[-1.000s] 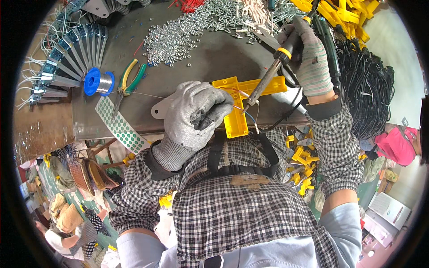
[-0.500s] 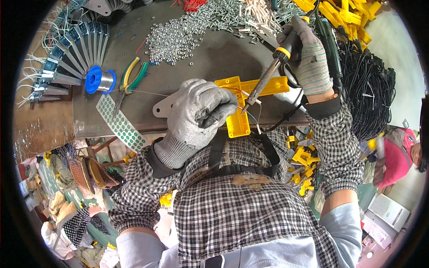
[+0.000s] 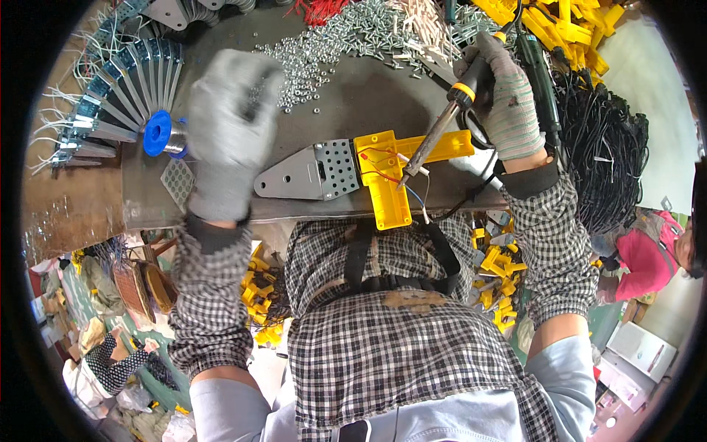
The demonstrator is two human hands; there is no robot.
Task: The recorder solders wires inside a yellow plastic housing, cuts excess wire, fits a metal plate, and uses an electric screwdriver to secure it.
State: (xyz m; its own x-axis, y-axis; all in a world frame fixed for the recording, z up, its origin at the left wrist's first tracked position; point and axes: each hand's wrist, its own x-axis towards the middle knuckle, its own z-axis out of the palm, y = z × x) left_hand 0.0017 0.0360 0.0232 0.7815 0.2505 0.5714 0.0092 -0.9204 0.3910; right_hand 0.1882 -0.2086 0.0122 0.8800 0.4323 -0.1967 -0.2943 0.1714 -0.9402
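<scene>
My right hand, in a striped glove, grips the dark handle of a soldering iron. The iron slants down to the left, its tip over a yellow plastic housing at the table's front edge. Thin red, blue and white wires run across the housing. Against its left side lies a grey metal plate with many round holes. My left hand, in a grey glove, is raised at the left, beside loose metal nuts. Motion smears its fingers, so whether it holds anything is unclear.
A blue spool of solder wire stands left of my left hand, near a green-dotted sheet. Metal brackets fan out behind. Screws, yellow parts and a black cable bundle lie far and right. A person in pink is at right.
My left hand has moved away from the housing, up and to the left, uncovering the metal plate. It now hides the pliers' place. My right hand and the iron have barely moved.
</scene>
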